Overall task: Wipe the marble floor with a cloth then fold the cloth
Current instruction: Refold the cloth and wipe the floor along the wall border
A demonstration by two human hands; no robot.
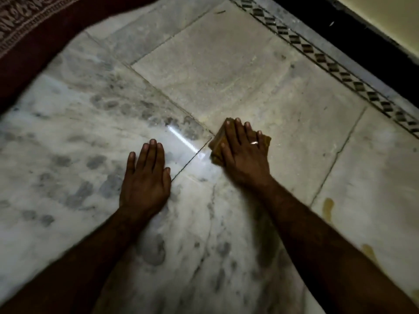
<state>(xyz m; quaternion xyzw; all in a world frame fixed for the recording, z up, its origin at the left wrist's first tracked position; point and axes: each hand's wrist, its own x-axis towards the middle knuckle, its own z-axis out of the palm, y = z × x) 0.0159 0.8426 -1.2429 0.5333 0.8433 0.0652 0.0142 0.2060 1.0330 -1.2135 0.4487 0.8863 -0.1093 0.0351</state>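
A folded yellow-brown cloth (217, 141) lies on the white, grey-veined marble floor (215, 71), right where several tile joints meet. My right hand (243, 152) lies flat on top of the cloth, fingers spread, a ring on one finger, and covers most of it. My left hand (145, 180) rests palm-down on the bare marble to the left of the cloth, fingers together and holding nothing. Both forearms reach in from the bottom of the view.
A dark red patterned rug (29, 30) covers the floor at the upper left. A black-and-white inlaid border strip (335, 66) runs diagonally at the upper right, beside a black skirting and a pale wall. Yellowish stains (327, 207) mark the tile at the right.
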